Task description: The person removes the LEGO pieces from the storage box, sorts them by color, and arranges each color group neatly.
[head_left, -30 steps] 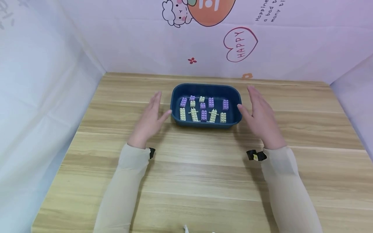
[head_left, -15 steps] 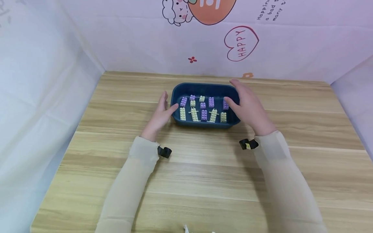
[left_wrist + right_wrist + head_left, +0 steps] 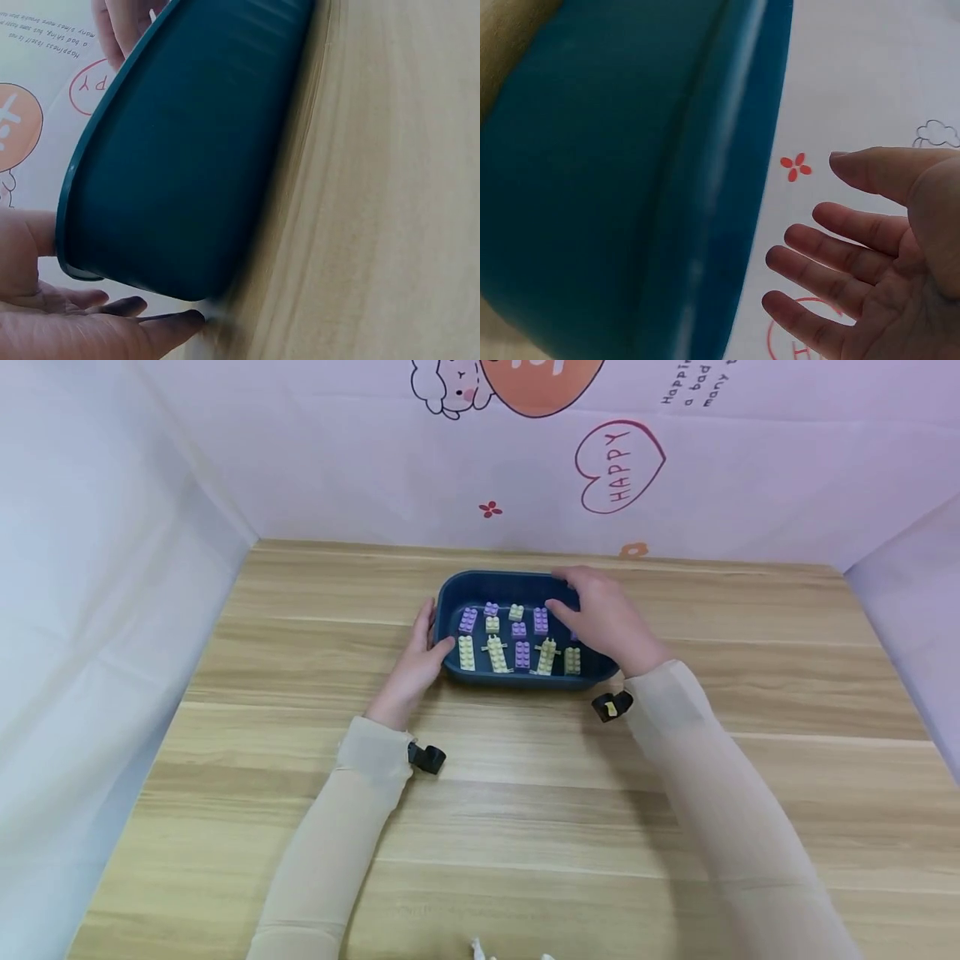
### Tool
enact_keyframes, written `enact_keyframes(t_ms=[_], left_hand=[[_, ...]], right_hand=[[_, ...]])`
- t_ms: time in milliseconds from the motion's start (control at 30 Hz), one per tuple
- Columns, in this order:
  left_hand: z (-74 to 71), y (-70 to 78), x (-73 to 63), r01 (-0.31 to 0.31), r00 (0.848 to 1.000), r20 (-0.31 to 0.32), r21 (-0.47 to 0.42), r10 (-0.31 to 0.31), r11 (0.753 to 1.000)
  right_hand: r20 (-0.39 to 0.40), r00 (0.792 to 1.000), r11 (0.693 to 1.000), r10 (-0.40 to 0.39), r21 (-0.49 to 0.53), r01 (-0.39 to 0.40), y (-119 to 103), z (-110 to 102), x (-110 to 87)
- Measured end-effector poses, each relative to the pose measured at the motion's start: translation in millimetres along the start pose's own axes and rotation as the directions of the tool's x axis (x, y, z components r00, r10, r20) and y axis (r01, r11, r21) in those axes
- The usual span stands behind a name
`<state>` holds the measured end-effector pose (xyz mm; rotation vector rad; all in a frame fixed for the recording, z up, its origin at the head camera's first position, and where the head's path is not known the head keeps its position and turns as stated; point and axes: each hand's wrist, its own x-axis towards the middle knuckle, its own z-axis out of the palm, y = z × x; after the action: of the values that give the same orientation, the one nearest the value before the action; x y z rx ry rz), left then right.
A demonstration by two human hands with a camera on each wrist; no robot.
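Note:
A dark blue plastic box (image 3: 525, 681) sits on the wooden table with building bricks inside. Pale yellow bricks (image 3: 467, 653) and purple bricks (image 3: 522, 654) lie spread over its bottom, two pale ones with thin pieces sticking out sideways. My left hand (image 3: 412, 668) grips the box's left end, thumb over the rim and fingers along the outer wall; the left wrist view shows this wall (image 3: 172, 150) close up. Above the box's right part hovers my right hand (image 3: 607, 618), thumb and fingers apart and holding nothing, hiding most of a purple brick. The right wrist view shows its fingers (image 3: 832, 277) spread.
Wooden tabletop (image 3: 517, 827) stretches in front of the box and to both sides. Behind stands a white printed cloth (image 3: 360, 468), and another white cloth (image 3: 97, 610) hangs at the left. Small white tips (image 3: 477, 948) show at the bottom edge of the head view.
My left hand has moved right from beside the box onto its left end. My right hand has moved left from outside the box to over its right part. The bricks stay put.

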<state>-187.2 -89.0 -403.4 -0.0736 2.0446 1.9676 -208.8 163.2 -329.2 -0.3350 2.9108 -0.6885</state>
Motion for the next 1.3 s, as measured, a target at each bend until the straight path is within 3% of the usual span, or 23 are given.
enact_keyframes(t_ms=[300, 500, 900, 1167, 1300], left_hand=[[-2.3, -4.9, 2.1, 0.014, 1.0, -0.002, -0.014, -0.014, 1.0], [-0.8, -4.0, 1.3, 0.009, 1.0, -0.01, -0.032, -0.01, 0.999], [-0.5, -4.9, -5.7, -0.024, 1.0, 0.004, -0.056, 0.024, 0.998], [-0.5, -7.7, -19.7, 0.004, 1.0, 0.008, -0.049, -0.004, 0.999], [-0.7, -9.7, -22.3, 0.01, 1.0, 0.011, -0.044, -0.01, 0.999]], right_hand=[[-0.084, 0.996, 0.997, 0.033, 0.067, -0.028, 34.7, 15.7, -4.9], [-0.05, 0.999, 0.996, 0.022, 0.093, -0.018, 50.2, 22.8, -9.0], [-0.025, 0.999, 0.995, 0.026, 0.1, -0.024, 46.1, 22.5, -15.2], [0.005, 1.0, 0.997, 0.015, 0.077, -0.015, 38.5, 21.3, -26.7], [-0.024, 1.0, 0.999, 0.003, 0.045, -0.002, 27.4, 19.6, -25.4]])
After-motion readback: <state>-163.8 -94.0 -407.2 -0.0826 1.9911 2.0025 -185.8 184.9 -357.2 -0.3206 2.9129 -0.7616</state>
